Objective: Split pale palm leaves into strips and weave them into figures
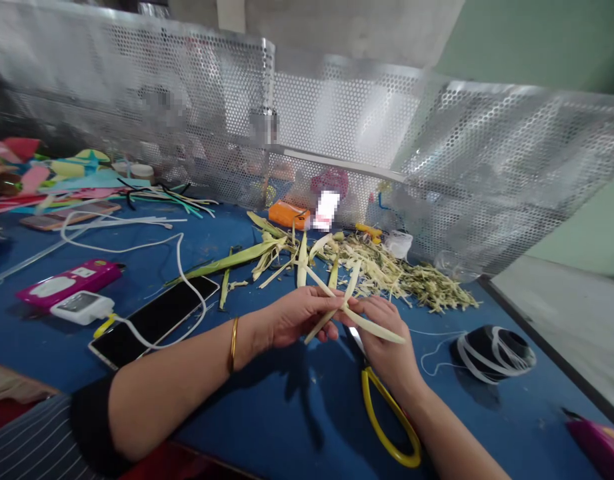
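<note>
My left hand point(297, 313) pinches pale green leaf strips point(374, 327) between thumb and fingers. The strips cross at one point and fan out like star arms. On their right side my right hand point(389, 340) is closed on the same crossing, its fingertips close to the left hand's. Both hands are over the blue table point(267, 413). Below the right hand is a pair of scissors with yellow handles point(369, 400), partly hidden by that hand. Beyond the hands lie a long green leaf point(237, 259) and a heap of shredded leaf scraps point(371, 267).
A black spool wound with white string point(494, 353) stands at right. On the left lie a dark phone point(157, 317), a white cable point(179, 250), a white device point(81, 308) and a magenta device point(61, 283). An orange packet point(289, 215) sits by the perforated metal screen point(337, 100).
</note>
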{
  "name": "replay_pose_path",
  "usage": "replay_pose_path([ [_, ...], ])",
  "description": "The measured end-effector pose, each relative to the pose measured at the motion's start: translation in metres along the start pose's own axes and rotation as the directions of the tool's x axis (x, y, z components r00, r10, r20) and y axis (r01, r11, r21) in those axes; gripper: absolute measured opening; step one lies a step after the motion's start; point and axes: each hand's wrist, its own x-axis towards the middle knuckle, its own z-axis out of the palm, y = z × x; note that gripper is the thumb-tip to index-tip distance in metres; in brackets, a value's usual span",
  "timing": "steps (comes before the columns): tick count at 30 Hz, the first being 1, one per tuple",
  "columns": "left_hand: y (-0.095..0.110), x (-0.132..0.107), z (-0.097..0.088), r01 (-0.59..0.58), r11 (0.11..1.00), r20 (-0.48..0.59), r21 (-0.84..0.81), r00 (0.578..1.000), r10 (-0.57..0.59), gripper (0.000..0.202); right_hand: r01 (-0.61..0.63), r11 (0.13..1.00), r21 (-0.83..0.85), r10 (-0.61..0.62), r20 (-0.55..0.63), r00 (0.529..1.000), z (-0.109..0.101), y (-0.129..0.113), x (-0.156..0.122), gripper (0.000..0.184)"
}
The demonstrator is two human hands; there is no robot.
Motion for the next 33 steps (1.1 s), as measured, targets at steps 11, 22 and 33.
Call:
replay_pose_path([
  [11,-0.004,-0.001,0.001,0.039,0.986,0.012,-0.160,0.999,-0.038,0.011,0.262,0.922,-0.284,-0.290,-0.060,0.955,-0.001,-0.002,0.000,0.020],
  [22,-0.003,-0.002,0.006,0.005,0.999,-0.101,-0.046,0.995,-0.009,0.014,0.129,0.973,-0.191,-0.137,-0.026,0.990,0.005,0.014,0.000,0.018],
  [33,-0.004,0.003,0.001,-0.139,0.959,-0.199,0.248,0.961,0.191,0.021,-0.050,0.993,0.103,0.056,-0.062,0.997,-0.007,-0.002,-0.002,0.011],
])
